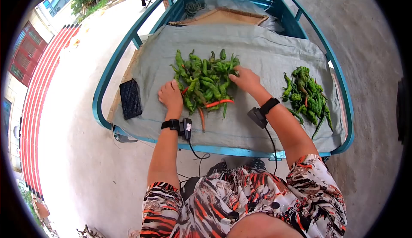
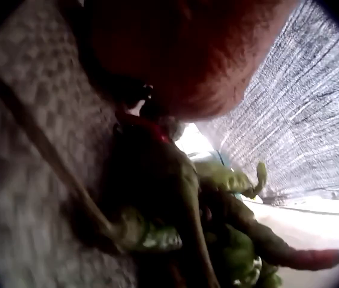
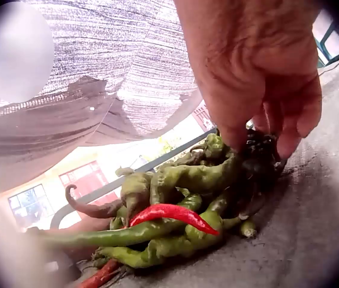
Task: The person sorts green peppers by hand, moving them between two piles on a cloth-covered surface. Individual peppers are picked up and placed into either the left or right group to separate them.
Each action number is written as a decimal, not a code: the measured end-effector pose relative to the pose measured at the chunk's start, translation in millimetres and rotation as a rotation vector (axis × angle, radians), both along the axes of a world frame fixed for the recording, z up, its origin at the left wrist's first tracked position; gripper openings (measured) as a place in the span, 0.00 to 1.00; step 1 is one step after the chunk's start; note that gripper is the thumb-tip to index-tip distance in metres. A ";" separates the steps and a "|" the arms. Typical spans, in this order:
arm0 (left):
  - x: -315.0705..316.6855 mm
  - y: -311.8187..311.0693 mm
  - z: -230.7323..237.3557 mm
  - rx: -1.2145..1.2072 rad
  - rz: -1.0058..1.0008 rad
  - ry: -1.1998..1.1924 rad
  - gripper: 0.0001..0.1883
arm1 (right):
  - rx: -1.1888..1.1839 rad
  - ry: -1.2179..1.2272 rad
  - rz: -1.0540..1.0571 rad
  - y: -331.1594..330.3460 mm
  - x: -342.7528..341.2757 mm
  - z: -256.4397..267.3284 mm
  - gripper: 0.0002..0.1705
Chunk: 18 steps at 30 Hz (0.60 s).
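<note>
A pile of green chili peppers (image 1: 208,77) with a few red ones lies on a grey cloth (image 1: 159,62). At the pile's left edge is my left hand (image 1: 171,96), its fingers right against the peppers; I cannot tell whether they grip one. In the left wrist view that hand (image 2: 187,54) hangs over peppers, fingertips hidden. My right hand (image 1: 247,81) is at the pile's upper right edge. The right wrist view shows its thumb and curled fingers (image 3: 289,141) around dark green peppers. A red pepper (image 3: 172,215) lies across the pile near it.
A smaller heap of green peppers (image 1: 307,96) lies on the cloth to the right. A black phone-like slab (image 1: 130,99) rests at the left edge. Blue metal rails (image 1: 112,74) border the cart bed, with a woven mat (image 1: 223,16) at the far end.
</note>
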<state>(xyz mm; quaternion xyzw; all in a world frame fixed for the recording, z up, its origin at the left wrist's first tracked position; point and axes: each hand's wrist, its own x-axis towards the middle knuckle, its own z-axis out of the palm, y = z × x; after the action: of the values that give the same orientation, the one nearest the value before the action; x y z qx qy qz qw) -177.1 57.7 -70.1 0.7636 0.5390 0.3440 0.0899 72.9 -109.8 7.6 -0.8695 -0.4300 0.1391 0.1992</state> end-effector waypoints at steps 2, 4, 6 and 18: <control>-4.3 -0.7 -8.2 0.124 -0.070 0.067 0.17 | 0.005 0.003 0.009 -3.0 -2.2 0.3 0.32; -7.3 -6.3 -3.0 0.227 -0.134 0.078 0.15 | 0.075 0.011 0.008 -10.1 -2.8 -0.9 0.30; -6.1 -7.4 1.6 0.198 -0.104 0.141 0.15 | 0.157 0.215 -0.016 -17.8 -0.9 2.3 0.29; -6.7 -6.7 -2.8 0.195 -0.072 0.135 0.15 | 0.745 1.259 -0.211 -95.0 31.2 78.3 0.11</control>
<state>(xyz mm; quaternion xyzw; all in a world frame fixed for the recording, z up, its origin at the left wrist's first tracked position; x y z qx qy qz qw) -183.8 51.0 -72.9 0.8089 0.4802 0.3391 -0.0089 104.1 -204.8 85.9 -0.5366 -0.1673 0.4366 0.7025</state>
